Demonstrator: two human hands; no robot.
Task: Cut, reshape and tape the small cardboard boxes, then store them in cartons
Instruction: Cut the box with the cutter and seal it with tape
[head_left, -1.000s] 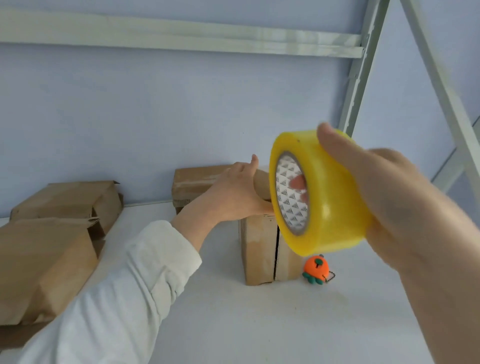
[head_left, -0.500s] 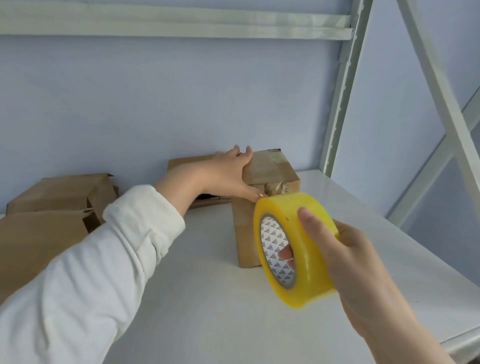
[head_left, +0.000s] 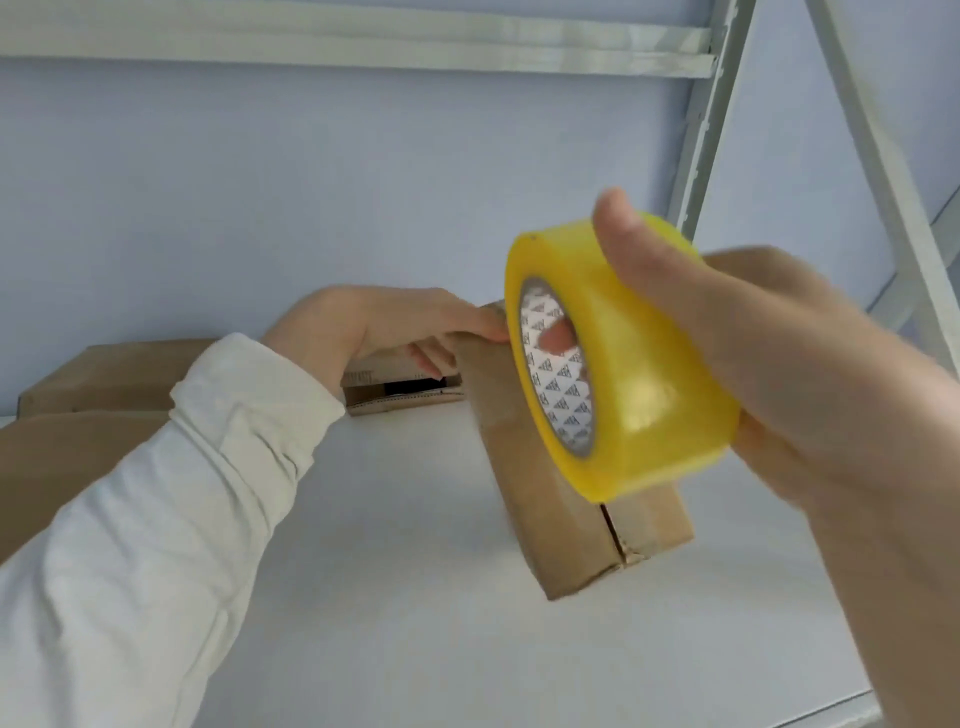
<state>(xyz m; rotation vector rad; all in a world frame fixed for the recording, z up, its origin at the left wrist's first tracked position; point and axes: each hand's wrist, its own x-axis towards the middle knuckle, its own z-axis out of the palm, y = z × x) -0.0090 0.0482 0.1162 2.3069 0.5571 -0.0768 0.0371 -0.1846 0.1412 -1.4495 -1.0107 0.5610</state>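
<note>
Tape (head_left: 639, 374) in front of box (head_left: 524, 499)
right hand (head_left: 805, 395) wraps the tape, finger through its core; left hand (head_left: 384, 327) grips the box top.

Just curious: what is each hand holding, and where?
Right hand: yellow tape roll, thumb on outer band, finger inside core. Left hand: small box, at its top.

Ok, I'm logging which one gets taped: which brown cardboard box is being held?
The tall brown cardboard box at centre, behind the yellow tape roll: the left hand grips its top. The other boxes lie lower, back and left.
</note>
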